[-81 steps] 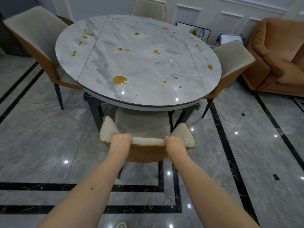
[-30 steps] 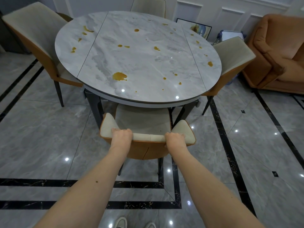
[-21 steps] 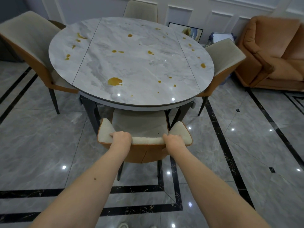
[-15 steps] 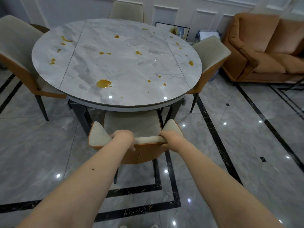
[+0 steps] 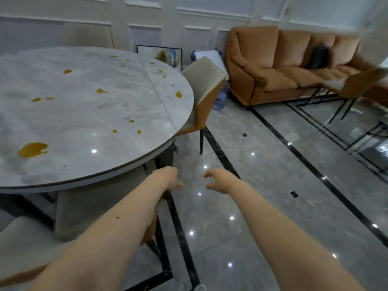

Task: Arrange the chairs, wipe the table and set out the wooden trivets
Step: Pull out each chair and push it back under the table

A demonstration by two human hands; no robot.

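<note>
A padded cream-and-orange chair [image 5: 88,215] is tucked under the round, glossy marble table [image 5: 88,114] spotted with yellow stains [image 5: 32,149], its back facing the viewer, while the left hand [image 5: 168,179] and right hand [image 5: 220,179] are held loosely curled over polished tiles, gripping nothing, with 1 velvety orange sofa [image 5: 283,66] beyond.
</note>
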